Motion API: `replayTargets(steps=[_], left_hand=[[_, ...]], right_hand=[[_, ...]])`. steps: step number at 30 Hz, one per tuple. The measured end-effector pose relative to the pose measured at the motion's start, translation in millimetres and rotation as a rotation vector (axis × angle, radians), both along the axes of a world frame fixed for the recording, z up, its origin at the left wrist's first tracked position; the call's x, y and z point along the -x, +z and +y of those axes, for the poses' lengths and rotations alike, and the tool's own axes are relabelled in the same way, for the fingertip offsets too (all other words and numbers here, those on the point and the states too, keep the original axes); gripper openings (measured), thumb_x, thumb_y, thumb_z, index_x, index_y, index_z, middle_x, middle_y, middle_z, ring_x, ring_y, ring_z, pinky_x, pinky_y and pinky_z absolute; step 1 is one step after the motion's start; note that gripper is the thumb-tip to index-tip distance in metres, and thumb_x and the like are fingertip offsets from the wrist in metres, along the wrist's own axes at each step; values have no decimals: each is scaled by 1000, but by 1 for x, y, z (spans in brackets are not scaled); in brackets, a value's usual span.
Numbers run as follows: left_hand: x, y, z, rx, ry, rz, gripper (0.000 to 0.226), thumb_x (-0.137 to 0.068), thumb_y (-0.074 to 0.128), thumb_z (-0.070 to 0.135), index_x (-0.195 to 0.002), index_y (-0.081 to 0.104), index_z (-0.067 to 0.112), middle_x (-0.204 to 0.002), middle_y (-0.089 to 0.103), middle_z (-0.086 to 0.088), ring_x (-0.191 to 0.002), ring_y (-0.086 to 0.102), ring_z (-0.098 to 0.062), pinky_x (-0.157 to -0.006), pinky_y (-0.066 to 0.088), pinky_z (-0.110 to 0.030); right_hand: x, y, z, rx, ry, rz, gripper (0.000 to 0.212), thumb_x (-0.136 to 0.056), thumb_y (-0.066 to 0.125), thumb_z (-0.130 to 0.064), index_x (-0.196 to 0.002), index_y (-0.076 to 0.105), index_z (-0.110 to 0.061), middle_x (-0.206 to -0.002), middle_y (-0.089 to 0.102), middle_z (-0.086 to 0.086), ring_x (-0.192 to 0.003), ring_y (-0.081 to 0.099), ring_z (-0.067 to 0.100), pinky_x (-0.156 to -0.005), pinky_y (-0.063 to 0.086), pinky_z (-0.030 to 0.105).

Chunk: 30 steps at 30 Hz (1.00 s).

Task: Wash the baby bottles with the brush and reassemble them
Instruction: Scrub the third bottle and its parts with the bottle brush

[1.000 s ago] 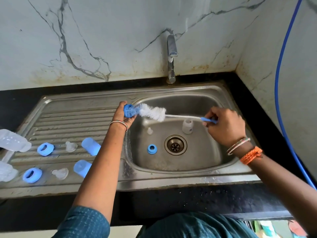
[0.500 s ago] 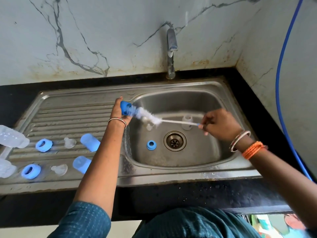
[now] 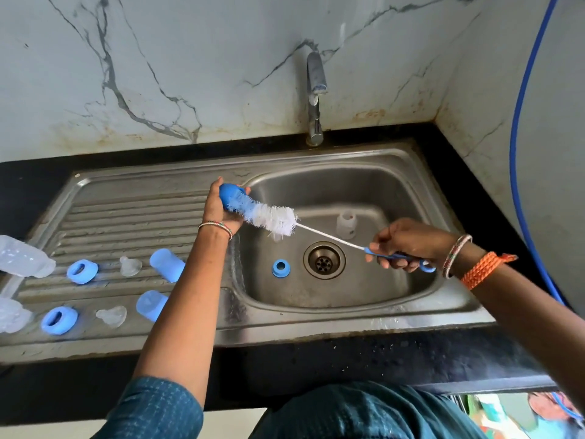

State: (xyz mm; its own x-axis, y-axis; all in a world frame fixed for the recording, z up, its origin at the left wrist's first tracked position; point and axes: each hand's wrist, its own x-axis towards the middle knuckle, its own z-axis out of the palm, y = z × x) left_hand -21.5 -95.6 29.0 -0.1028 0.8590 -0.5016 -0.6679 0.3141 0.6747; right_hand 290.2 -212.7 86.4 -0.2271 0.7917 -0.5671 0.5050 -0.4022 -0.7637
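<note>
My left hand (image 3: 218, 207) grips a blue bottle cap (image 3: 230, 198) over the left rim of the sink basin (image 3: 373, 299). My right hand (image 3: 408, 245) holds the blue handle of the bottle brush (image 3: 273, 217), whose white bristle tip reaches into the cap. In the basin lie a blue collar ring (image 3: 280, 269) and a clear bottle (image 3: 346, 224). On the drainboard (image 3: 133, 213) lie two blue rings (image 3: 82, 271) (image 3: 59, 320), two clear nipples (image 3: 129, 266) (image 3: 111, 316), two blue caps (image 3: 167, 265) (image 3: 151, 305) and two clear bottles (image 3: 23, 256) (image 3: 12, 315).
A steel tap (image 3: 315, 99) stands behind the basin against the marble wall. The drain (image 3: 323, 260) sits in the basin's middle. A blue hose (image 3: 522, 137) runs down the right wall. Black counter surrounds the sink.
The brush has been drawn partly out of the cap, with more bristles showing. My right hand has moved right and down with the handle. My left hand has stayed by the rim.
</note>
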Motion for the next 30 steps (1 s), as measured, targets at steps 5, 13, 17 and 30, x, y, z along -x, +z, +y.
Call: replayTargets(steps=[5,13,17,30], left_hand=[[2,2,2,85,25,91,39,-89,53,48,-90,49,10,-85,61,-11,-78,59,-23,-58,55,-29],[5,13,0,47,140,92,23,-88,50,11,-66,44,13,-58,50,-1,-49,50,-14,-47,47,-20],[3,18,3,25,134,43,21,-89,52,11,-69,45,11,-62,50,-3,-58,52,-16,-51,53,-26],[-20,8,2,-3,121,-13,16,-90,54,15,-76,47,10,-72,51,-8,-63,54,-18,-60,54,-30]], right_hand=[[-5,-14,12,-923,-76,-597,27,-81,64,0,-104,74,-11,-87,71,13,-84,67,32,-73,53,34],[0,-1,12,-590,-41,-326,16,-86,62,-9,-80,71,-21,-64,65,-2,-56,58,-1,-59,42,18],[-1,-10,7,-1053,-128,-610,25,-81,62,-4,-97,71,-21,-90,70,-1,-87,65,25,-65,50,33],[-34,-10,-6,229,-22,181,34,-94,28,-1,-80,58,-1,-45,33,0,-29,18,2,-33,15,6]])
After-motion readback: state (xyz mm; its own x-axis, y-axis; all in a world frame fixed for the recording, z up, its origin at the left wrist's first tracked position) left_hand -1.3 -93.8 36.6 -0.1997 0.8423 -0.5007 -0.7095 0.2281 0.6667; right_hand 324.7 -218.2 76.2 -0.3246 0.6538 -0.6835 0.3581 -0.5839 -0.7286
